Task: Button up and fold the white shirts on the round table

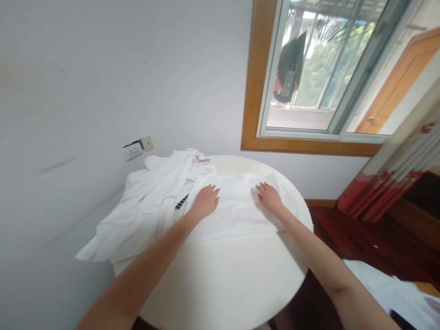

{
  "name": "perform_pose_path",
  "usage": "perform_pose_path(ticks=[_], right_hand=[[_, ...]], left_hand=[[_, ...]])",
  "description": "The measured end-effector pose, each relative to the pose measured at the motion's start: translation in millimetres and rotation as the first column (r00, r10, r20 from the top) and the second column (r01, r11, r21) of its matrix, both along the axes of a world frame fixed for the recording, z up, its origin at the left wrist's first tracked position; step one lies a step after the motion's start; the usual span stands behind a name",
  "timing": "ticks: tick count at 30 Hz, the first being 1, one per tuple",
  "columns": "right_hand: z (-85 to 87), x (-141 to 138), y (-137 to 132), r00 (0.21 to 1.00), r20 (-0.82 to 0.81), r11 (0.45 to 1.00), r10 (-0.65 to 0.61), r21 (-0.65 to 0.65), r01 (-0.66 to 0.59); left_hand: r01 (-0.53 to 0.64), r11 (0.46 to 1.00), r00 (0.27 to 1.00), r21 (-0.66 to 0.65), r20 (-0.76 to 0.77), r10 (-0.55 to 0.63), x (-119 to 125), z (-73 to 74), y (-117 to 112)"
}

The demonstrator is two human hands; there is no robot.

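A folded white garment (pixel 237 211) lies flat on a round white table (pixel 220 284). My left hand (pixel 205 200) rests palm down on its left part, fingers stretched out. My right hand (pixel 269 197) lies flat on its right part, fingers spread. Neither hand grips anything. To the left, a heap of crumpled white clothes (pixel 151 201) hangs over the table's edge, with a dark striped piece (pixel 181 202) peeking out beside my left hand.
A grey wall with a socket (pixel 137 147) stands behind the table. A wood-framed window (pixel 319 78) is at the back right, a dark garment (pixel 290 64) hanging outside. Red-patterned curtain (pixel 392 178) and dark wood floor (pixel 350 238) lie to the right.
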State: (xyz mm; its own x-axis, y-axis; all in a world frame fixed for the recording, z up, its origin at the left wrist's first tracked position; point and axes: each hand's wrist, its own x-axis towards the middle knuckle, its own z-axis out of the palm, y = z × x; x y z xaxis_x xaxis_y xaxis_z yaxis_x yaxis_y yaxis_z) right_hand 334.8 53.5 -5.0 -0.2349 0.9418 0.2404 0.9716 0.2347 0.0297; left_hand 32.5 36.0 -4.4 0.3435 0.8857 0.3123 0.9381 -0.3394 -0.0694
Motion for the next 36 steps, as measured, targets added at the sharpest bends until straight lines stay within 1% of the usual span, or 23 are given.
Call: perform_pose_path(ticks=[1, 2, 3, 4, 5, 7, 9, 12, 15, 18, 21, 24, 27, 30, 33, 36], right_hand=[[-1.7, -14, 6, 0.996, -0.006, 0.995, 0.094, -0.044, -0.094], [-4.4, -25, 12, 0.990, -0.015, 0.987, 0.137, -0.088, -0.138], [-7.8, -30, 19, 0.988, -0.026, 0.980, 0.150, -0.126, -0.152], [-11.5, -30, 25, 0.989, -0.038, 0.977, 0.142, -0.155, -0.146], [-15.1, -25, 33, 0.993, -0.044, 0.979, 0.108, -0.169, -0.114], [-21.6, 0, 47, 0.999, -0.046, 0.985, 0.018, -0.168, -0.025], [-26.6, 32, 60, 0.997, -0.024, 0.983, -0.076, -0.171, 0.070], [-32.5, 73, 73, 0.976, -0.034, 0.960, -0.214, -0.194, 0.203], [-37.3, 91, 78, 0.951, -0.059, 0.935, -0.304, -0.208, 0.286], [-40.8, 95, 80, 0.930, -0.085, 0.918, -0.359, -0.210, 0.336], [-43.1, 97, 80, 0.921, -0.096, 0.915, -0.378, -0.189, 0.357], [-43.7, 100, 80, 0.915, -0.128, 0.920, -0.383, -0.146, 0.365], [-42.2, 104, 80, 0.916, -0.160, 0.929, -0.369, -0.073, 0.362], [-39.3, 106, 81, 0.918, -0.174, 0.934, -0.356, -0.023, 0.358], [-36.7, 106, 79, 0.915, -0.183, 0.930, -0.360, 0.002, 0.367], [-34.0, 102, 74, 0.916, -0.193, 0.928, -0.352, 0.051, 0.368]], left_hand=[[0.010, 1.000, 1.000, -0.020, 0.009, -0.010, 7, -1.7, 8], [0.003, 0.999, 1.000, -0.038, 0.017, -0.002, 10, -5.3, 16], [-0.020, 0.998, 0.999, -0.053, 0.027, 0.021, 11, -10.4, 22], [-0.061, 0.996, 0.997, -0.061, 0.043, 0.064, 8, -16.3, 27], [-0.108, 0.992, 0.992, -0.067, 0.060, 0.112, 4, -22.2, 30], [-0.204, 0.977, 0.974, -0.066, 0.089, 0.210, -7, -31.5, 33], [-0.280, 0.958, 0.953, -0.054, 0.105, 0.285, -16, -35.5, 33], [-0.360, 0.932, 0.925, -0.035, 0.119, 0.362, -19, -34.2, 31], [-0.402, 0.915, 0.906, -0.032, 0.129, 0.402, -15, -31.7, 31], [-0.418, 0.907, 0.896, -0.049, 0.140, 0.421, -13, -31.2, 33], [-0.424, 0.903, 0.892, -0.071, 0.139, 0.430, -14, -30.7, 33], [-0.420, 0.904, 0.893, -0.078, 0.138, 0.427, -17, -29.5, 34], [-0.415, 0.907, 0.896, -0.067, 0.144, 0.420, -24, -29.4, 36], [-0.409, 0.912, 0.901, -0.029, 0.146, 0.409, -35, -31.7, 40], [-0.369, 0.929, 0.922, 0.032, 0.139, 0.362, -47, -35.9, 45], [-0.343, 0.936, 0.934, 0.079, 0.132, 0.331, -52, -40.4, 47]])
